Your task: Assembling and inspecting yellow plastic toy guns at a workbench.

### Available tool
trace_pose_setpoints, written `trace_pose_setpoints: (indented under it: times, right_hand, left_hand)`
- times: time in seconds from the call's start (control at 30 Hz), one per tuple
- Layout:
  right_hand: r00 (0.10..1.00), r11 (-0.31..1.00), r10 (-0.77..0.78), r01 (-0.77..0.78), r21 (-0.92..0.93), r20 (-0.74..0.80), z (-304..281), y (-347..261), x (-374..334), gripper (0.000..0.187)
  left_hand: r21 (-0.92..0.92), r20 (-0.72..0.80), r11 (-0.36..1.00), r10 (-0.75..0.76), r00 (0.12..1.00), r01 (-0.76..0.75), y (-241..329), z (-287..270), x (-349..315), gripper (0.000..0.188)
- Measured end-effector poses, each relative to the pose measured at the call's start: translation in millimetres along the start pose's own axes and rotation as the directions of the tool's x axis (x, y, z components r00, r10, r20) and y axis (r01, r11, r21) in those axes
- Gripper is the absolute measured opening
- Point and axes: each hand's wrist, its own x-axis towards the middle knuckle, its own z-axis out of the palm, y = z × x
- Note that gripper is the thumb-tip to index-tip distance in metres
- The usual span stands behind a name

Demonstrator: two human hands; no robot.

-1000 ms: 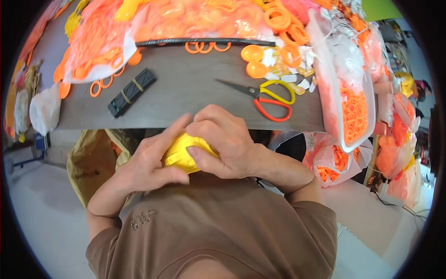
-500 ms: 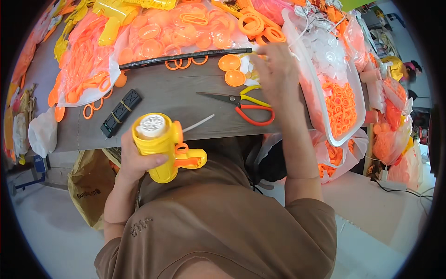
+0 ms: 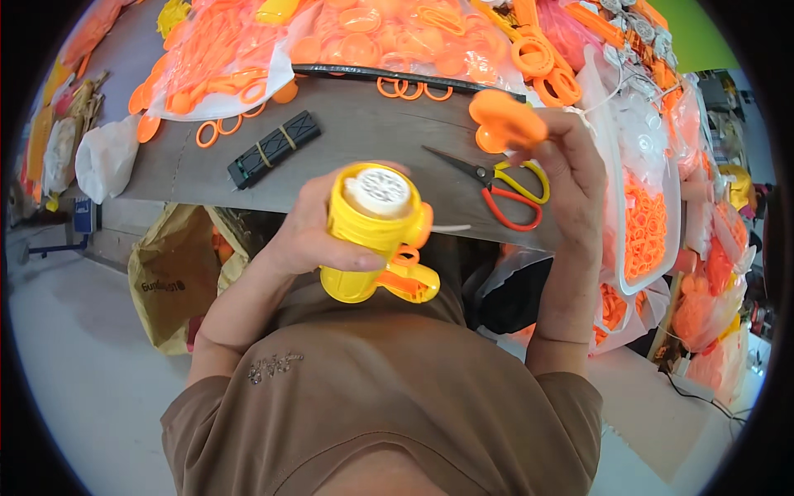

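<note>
My left hand [image 3: 318, 227] is wrapped round a yellow plastic toy gun [image 3: 360, 240], held above my lap at the table's front edge. A white perforated disc [image 3: 380, 187] faces up at its end, and orange parts sit on its right side. A thin white strip [image 3: 453, 227] sticks out to the right behind it. Above the table's right part, my right hand [image 3: 571, 157] pinches a rounded orange plastic piece [image 3: 514, 120], blurred by motion. Scissors [image 3: 495, 175] with one red and one yellow handle lie just below it, blades apart.
A black bar [image 3: 273, 150] with rubber bands round it lies on the grey table [image 3: 347, 120]. Behind a black strip [image 3: 397, 74] are piled orange parts [image 3: 364, 48]. A white tub [image 3: 633, 281] of small orange pieces stands right; a paper bag [image 3: 178, 281] stands lower left.
My right hand has come back from the far side of the table with the orange piece in it. The view has shifted, and my left hand still holds the toy gun.
</note>
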Motion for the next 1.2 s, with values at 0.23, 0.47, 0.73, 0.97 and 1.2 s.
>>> trace_pose_setpoints:
  times: [0.23,0.47,0.73,0.97,1.2]
  right_hand:
    - [0.754,0.685,-0.366,0.615,-0.391,0.545,38,-8,18,0.028]
    - [0.620,0.534,-0.454,0.765,-0.361,0.640,51,-14,14,0.032]
    - [0.833,0.944,-0.299,0.185,0.275,0.466,64,-14,9,0.044]
    - [0.824,0.956,-0.127,-0.048,0.291,0.552,80,-14,2,0.064]
    - [0.787,0.975,-0.206,0.214,0.056,0.582,80,-13,0,0.049]
  left_hand:
    - [-0.015,0.090,0.998,0.070,0.993,-0.069,-2,-5,-7,0.111]
    - [-0.262,0.081,0.964,0.061,0.995,-0.038,-1,-10,-3,0.107]
    - [-0.182,0.074,0.976,0.132,0.989,-0.117,5,0,0,0.089]
    - [0.040,-0.022,0.978,0.206,0.978,-0.205,2,1,-7,0.091]
    - [0.129,-0.023,0.977,0.173,0.985,-0.169,4,2,-9,0.096]
